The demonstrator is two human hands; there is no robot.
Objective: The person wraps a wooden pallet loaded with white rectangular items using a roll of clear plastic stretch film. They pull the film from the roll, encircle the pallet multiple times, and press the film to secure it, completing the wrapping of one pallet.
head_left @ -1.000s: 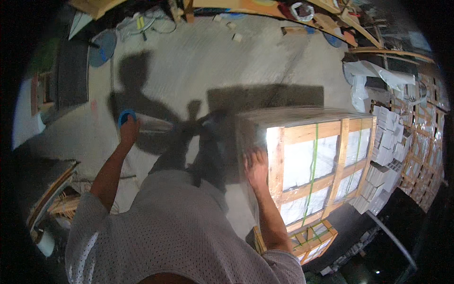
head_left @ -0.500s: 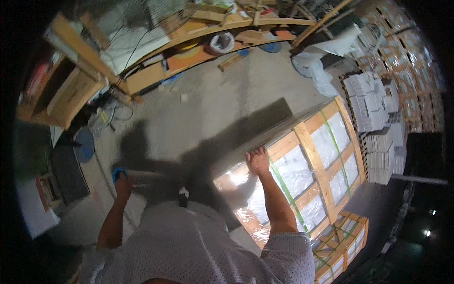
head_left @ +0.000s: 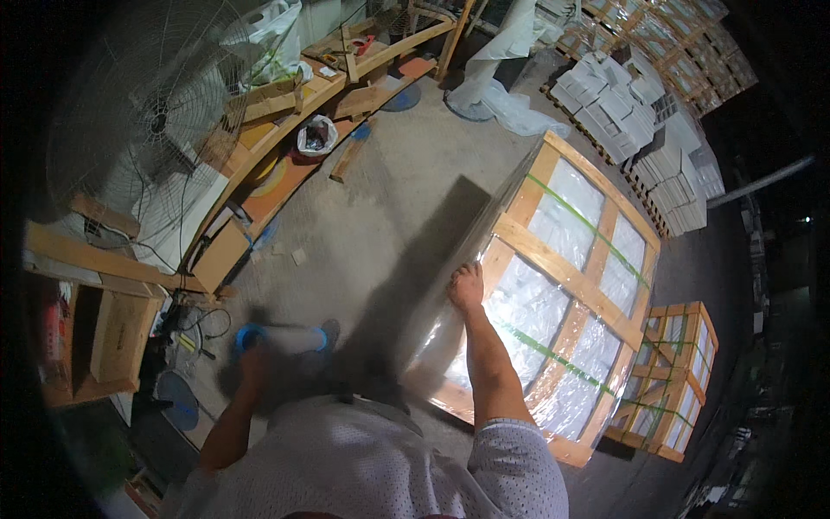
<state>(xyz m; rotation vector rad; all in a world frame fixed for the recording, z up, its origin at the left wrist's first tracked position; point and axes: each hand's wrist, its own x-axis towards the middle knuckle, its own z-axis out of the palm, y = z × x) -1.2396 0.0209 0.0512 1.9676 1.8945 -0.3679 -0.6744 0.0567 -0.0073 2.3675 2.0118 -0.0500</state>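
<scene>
My left hand (head_left: 252,356), slightly blurred, holds a roll of clear stretch film (head_left: 292,339) low over the floor by its blue end (head_left: 251,336). A second blue ring shows at the roll's far end. My right hand (head_left: 467,287) is on the left top edge of a large wooden crate (head_left: 553,285), its fingers bent over that edge. Clear film covers the crate, and green straps cross its slatted top. White contents show between the slats. Whether my right fingers also pinch film, I cannot make out.
A smaller strapped crate (head_left: 666,381) stands to the right. Stacked white boxes (head_left: 605,104) on pallets are beyond the big crate. A wooden workbench (head_left: 285,130), a wire-guarded fan (head_left: 156,125) and a white-lined bin (head_left: 316,137) line the left. Loose plastic sheeting (head_left: 519,112) lies on the far floor.
The view has turned toward the right, so the crate's top shows more fully. The roll in my left hand now shows its length. My right hand stays on the crate's edge.
</scene>
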